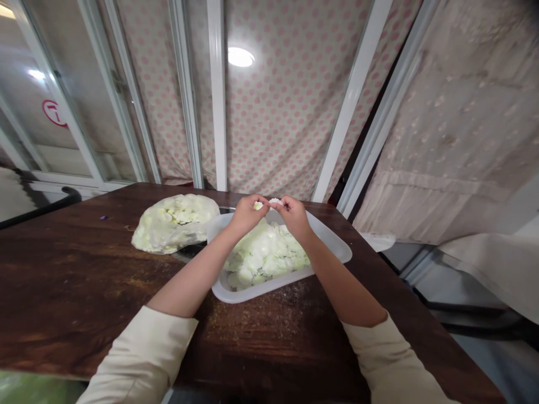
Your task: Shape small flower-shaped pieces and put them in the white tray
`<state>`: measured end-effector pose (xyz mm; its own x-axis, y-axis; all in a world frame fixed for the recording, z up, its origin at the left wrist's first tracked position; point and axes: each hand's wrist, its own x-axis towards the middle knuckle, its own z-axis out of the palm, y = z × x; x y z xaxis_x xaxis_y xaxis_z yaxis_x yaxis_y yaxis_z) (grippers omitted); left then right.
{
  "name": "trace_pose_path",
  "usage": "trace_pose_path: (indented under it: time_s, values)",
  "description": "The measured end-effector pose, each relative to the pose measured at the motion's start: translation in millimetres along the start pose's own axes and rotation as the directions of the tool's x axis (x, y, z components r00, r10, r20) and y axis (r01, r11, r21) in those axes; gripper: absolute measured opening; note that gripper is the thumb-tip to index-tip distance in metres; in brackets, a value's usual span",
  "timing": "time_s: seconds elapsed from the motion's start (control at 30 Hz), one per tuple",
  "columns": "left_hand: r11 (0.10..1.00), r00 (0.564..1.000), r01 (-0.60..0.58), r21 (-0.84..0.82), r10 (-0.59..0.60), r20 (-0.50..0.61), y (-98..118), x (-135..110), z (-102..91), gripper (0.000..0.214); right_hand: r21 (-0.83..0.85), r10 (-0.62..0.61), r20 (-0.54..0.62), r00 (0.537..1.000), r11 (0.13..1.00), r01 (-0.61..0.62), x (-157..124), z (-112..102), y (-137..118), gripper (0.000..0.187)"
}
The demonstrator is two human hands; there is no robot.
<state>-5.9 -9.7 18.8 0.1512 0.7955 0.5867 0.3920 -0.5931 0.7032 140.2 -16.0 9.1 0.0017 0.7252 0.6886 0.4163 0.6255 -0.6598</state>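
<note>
A white plastic tub (240, 295) holds a heap of pale greenish-white pieces (267, 252), whose exact kind I cannot make out. Over its far side, my left hand (251, 213) and my right hand (292, 213) meet fingertip to fingertip. Pinched in my left fingers is a small pale green-white piece (257, 206). Between my right thumb and fingers shows a small frilly white piece (275, 201). Whether the two bits are joined is too small to tell. Left of the tub lies a clear plastic bag (177, 221) filled with similar pale pieces.
Everything stands on a dark wooden table (269, 331) with fine crumbs scattered on it. A tiny purple bit (104, 217) lies far left. Behind the table are framed glass panels with a dotted curtain (273, 118). A chair (475, 314) stands at the right.
</note>
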Motion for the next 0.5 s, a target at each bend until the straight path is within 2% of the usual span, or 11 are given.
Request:
trace_pose_path:
  time_s: [0.17, 0.27, 0.37, 0.43, 0.5]
  values:
    - [0.999, 0.999, 0.033, 0.011, -0.032, -0.04, 0.1, 0.0, 1.1, 0.014, 0.034, 0.007, -0.014, 1.0, 0.999, -0.006, -0.8, 1.0, -2.2, 0.043]
    - [0.997, 0.993, 0.057, 0.053, -0.051, -0.108, -5.5, 2.7, -1.4, 0.012, 0.053, 0.024, -0.039, 0.999, 0.998, -0.022, -0.9, -0.2, -2.7, 0.043]
    - [0.99, 0.975, 0.141, 0.02, -0.135, -0.175, -13.5, 6.4, -3.9, 0.009, 0.055, 0.04, -0.102, 0.994, 0.998, -0.035, 0.1, -2.0, 1.1, 0.042]
    - [0.979, 0.967, 0.199, -0.033, -0.202, -0.155, -17.2, 7.7, -3.2, 0.009, 0.005, 0.06, -0.131, 0.99, 0.998, -0.06, 1.3, -2.6, 6.4, 0.04]
    - [0.977, 0.972, 0.204, -0.063, -0.21, -0.11, -18.1, 7.5, -0.7, 0.013, -0.055, 0.097, -0.134, 0.986, 0.993, -0.105, 2.5, -2.2, 11.9, 0.037]
